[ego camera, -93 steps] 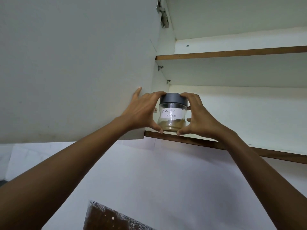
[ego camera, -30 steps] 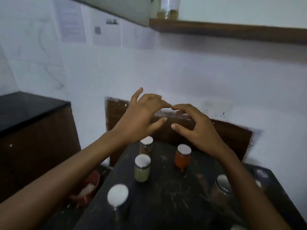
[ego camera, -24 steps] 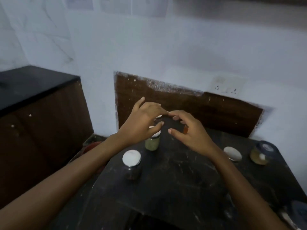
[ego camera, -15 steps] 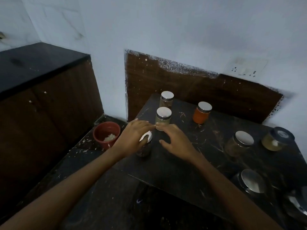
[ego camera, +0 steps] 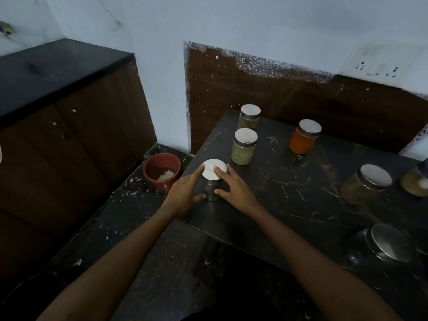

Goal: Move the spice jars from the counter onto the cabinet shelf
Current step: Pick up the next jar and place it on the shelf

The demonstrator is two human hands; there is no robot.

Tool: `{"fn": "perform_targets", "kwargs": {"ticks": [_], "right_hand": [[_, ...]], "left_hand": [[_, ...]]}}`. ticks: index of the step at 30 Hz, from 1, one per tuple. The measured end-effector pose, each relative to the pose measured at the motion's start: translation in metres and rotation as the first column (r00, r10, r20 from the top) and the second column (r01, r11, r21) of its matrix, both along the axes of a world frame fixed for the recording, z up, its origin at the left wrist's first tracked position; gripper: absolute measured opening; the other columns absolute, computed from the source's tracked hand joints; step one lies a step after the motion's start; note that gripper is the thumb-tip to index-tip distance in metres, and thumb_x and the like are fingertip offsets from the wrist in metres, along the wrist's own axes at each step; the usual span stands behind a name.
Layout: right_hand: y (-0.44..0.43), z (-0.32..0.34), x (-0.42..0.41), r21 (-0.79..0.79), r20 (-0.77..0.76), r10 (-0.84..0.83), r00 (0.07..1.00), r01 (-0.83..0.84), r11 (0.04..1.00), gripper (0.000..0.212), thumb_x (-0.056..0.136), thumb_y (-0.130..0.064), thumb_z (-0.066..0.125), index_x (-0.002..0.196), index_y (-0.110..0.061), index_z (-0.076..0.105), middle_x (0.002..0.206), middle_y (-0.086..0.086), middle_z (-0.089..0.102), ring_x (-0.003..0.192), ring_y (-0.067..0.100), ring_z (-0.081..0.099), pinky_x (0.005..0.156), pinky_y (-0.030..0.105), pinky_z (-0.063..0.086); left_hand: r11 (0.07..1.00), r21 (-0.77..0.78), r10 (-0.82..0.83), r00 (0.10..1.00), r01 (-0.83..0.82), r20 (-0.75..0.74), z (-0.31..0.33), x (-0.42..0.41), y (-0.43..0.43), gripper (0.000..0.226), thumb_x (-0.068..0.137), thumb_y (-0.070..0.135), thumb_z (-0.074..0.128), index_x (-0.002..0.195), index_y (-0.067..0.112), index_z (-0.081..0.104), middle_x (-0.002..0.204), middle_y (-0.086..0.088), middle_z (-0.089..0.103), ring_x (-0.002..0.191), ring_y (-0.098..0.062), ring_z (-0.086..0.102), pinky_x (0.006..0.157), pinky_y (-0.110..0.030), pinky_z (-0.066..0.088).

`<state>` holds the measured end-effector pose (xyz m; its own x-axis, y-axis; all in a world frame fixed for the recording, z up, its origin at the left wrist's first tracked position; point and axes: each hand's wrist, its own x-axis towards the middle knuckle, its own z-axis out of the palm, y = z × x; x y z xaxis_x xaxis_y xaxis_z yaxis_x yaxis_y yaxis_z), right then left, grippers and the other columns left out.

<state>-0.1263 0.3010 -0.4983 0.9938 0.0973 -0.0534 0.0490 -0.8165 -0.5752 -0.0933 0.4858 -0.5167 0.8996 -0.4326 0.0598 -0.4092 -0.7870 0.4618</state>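
Note:
A dark jar with a pale lid [ego camera: 214, 171] stands at the near left corner of the black counter [ego camera: 289, 195]. My left hand [ego camera: 185, 193] clasps its left side and my right hand [ego camera: 236, 192] its right, index fingers on the lid rim and thumbs low on the glass. Behind it stand a green-filled jar [ego camera: 243, 149], a brown-filled jar [ego camera: 249, 118] and an orange-filled jar [ego camera: 303, 140]. A wide jar [ego camera: 363, 184] and a dark-lidded jar [ego camera: 415, 181] sit at the right. The cabinet shelf is out of view.
A steel-lidded container [ego camera: 389, 244] lies at the counter's near right. A red pot [ego camera: 162, 172] with pale bits sits on the lower ledge left of the counter. A higher black worktop [ego camera: 46, 72] over brown doors fills the left. A wall socket [ego camera: 379, 68] is at the upper right.
The view swung down from the cabinet shelf, where a labelled jar was left, to the counter. Both hands came down and closed around the pale-lidded jar.

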Motion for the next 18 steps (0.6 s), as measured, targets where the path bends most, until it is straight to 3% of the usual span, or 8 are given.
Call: {"fn": "perform_targets", "kwargs": {"ticks": [5,11,14,18], "right_hand": [[0.007,-0.004,0.008,0.136,0.101,-0.081,0.992,0.066,0.988,0.060,0.087,-0.020,0.063,0.141,-0.024,0.037,0.145,0.009,0.040,0.131,0.023,0.039,0.105,0.035,0.038],[-0.008,0.047,0.006,0.352,0.124,-0.139,0.982,0.087,0.932,0.056,0.082,-0.016,0.069,0.134,-0.017,0.049,0.135,0.006,0.053,0.119,0.011,0.047,0.098,0.023,0.038],[-0.030,0.099,-0.002,0.469,0.024,-0.092,0.996,0.070,0.880,0.053,0.082,-0.016,0.068,0.132,-0.020,0.050,0.135,0.004,0.051,0.118,0.012,0.049,0.097,0.028,0.045],[-0.060,0.164,-0.017,0.485,-0.070,0.063,0.996,-0.021,0.874,0.050,0.083,-0.019,0.065,0.131,-0.024,0.049,0.123,-0.003,0.055,0.100,0.010,0.061,0.071,0.019,0.055]], "left_hand": [[0.991,-0.134,0.027,0.999,-0.030,-0.028,-0.001,0.000,-0.001,0.087,0.081,0.025,0.070,0.148,0.032,0.014,0.145,-0.005,0.043,0.128,-0.022,0.047,0.100,-0.040,0.044],[0.975,-0.205,-0.066,0.994,0.083,0.090,0.040,-0.004,-0.002,0.108,0.071,0.023,0.079,0.149,0.030,0.005,0.143,-0.009,0.044,0.128,-0.021,0.045,0.102,-0.036,0.039],[0.970,-0.107,-0.188,0.951,0.219,0.246,0.073,-0.010,-0.003,0.113,0.069,0.025,0.080,0.149,0.026,0.000,0.144,-0.009,0.037,0.129,-0.022,0.040,0.108,-0.041,0.032],[0.953,-0.006,-0.274,0.876,0.301,0.398,0.121,-0.019,-0.015,0.115,0.066,0.036,0.080,0.149,0.026,0.001,0.145,-0.011,0.030,0.127,-0.020,0.033,0.109,-0.051,0.030]]}}
